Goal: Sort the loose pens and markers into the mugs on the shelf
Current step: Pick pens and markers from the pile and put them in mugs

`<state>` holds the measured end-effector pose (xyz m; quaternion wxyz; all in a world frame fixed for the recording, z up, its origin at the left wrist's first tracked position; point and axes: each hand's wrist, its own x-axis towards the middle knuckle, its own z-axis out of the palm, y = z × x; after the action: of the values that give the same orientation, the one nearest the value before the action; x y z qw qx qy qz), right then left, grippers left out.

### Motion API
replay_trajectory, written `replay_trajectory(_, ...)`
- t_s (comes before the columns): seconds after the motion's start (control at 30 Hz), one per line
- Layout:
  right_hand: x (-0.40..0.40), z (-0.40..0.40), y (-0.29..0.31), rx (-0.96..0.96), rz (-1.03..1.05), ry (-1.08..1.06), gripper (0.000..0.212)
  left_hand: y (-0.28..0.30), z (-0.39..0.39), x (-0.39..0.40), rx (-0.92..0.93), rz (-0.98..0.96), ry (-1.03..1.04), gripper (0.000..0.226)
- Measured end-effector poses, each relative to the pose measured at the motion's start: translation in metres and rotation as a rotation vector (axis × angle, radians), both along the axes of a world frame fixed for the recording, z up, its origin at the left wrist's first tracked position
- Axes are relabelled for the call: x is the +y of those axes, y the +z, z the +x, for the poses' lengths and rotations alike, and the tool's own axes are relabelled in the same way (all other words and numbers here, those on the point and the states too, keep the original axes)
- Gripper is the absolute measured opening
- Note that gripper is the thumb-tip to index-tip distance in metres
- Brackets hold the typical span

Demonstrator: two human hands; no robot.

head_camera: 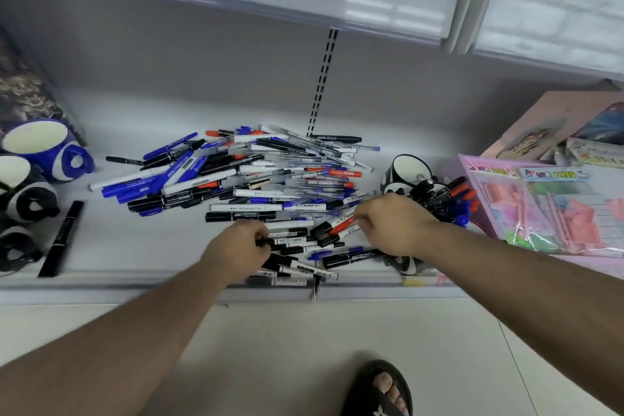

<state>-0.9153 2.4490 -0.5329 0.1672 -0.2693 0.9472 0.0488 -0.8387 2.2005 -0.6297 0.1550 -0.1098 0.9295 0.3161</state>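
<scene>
Reaching in from below, both bare forearms stretch over the shelf edge to the near side of the pile of pens and markers. The left hand lies knuckles-up with its fingers curled down around black-capped markers at the pile's front edge. The right hand, just right of it and apart from it, is also knuckles-up; its thumb and fingers pinch a red-and-white marker (how many pens it holds cannot be told).

Far left of the pile, a blue-and-white mug is tilted with a pale inside that shows nothing in it. Two black-and-white mugs sit just nearer than it, their contents hidden. A lone black marker lies between those mugs and the pile.

Right of the pile, a black-and-white mug shows a pale interior, and just beside it a bundle of black, red and blue pens stands bunched in a container that the right hand mostly hides. Further right lies a pink stationery packet.
</scene>
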Motion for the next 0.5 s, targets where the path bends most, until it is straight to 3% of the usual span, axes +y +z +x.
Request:
replay_trajectory(0.1, -0.010, 0.016, -0.024, -0.242, 0.033, -0.111, 0.025, -0.008, 0.000, -0.019, -0.113, -0.331, -0.145, 0.036)
replay_trajectory(0.17, -0.016, 0.021, -0.045, -0.274, 0.094, -0.163, 0.020, -0.013, 0.002, -0.027, -0.202, -0.429, -0.159, 0.040)
replay_trajectory(0.37, -0.040, 0.033, -0.106, -0.335, 0.016, -0.422, 0.037, -0.032, 0.006, -0.022, -0.246, -0.478, -0.165, 0.048)
replay_trajectory(0.5, -0.048, 0.042, -0.127, -0.314, 0.090, -0.468, 0.043, -0.041, 0.008, -0.015, -0.256, -0.483, -0.159, 0.051)
